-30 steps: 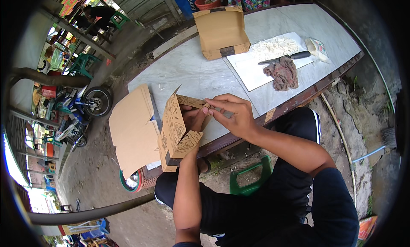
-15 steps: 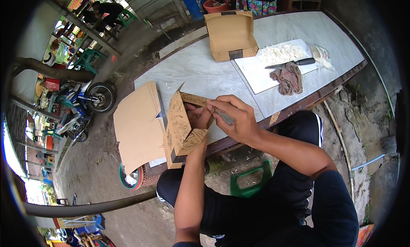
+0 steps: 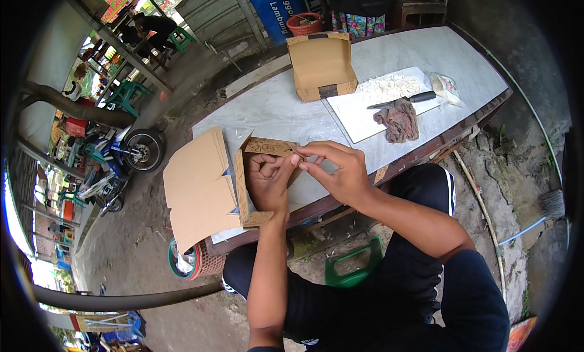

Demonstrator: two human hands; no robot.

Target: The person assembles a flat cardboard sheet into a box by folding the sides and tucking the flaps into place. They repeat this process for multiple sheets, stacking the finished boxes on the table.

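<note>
Part-folded box sits at the near left of the table, just right of the flat cardboard sheets; whether its base touches the tabletop, cannot tell. Printed pattern on its outer faces.

Left hand: inside the box, fingers half curled, thumb tip up at the free end of the upper panel. Whether it truly clamps the card, cannot tell. Right hand: narrow, thumb and fingertips pinched at that same panel end, just beside the left thumb. The bit between the tips is too small to read; probably a tab or folded edge.

Handling notes, my judgement:
1. Left hand best serves as backing from inside, so the wall stays upright while the right works the corner.
2. Press close to the crease, not out at the tip; thin card likely buckles or tears there.
3. Square the 2 edges before creasing hard; a skewed corner probably spoils the fit.
4. Lower flap lies by the left wrist; keep the forearm from crushing it.

Open box at the far side, walls standing, offers a handy pattern for corner shape.
</note>
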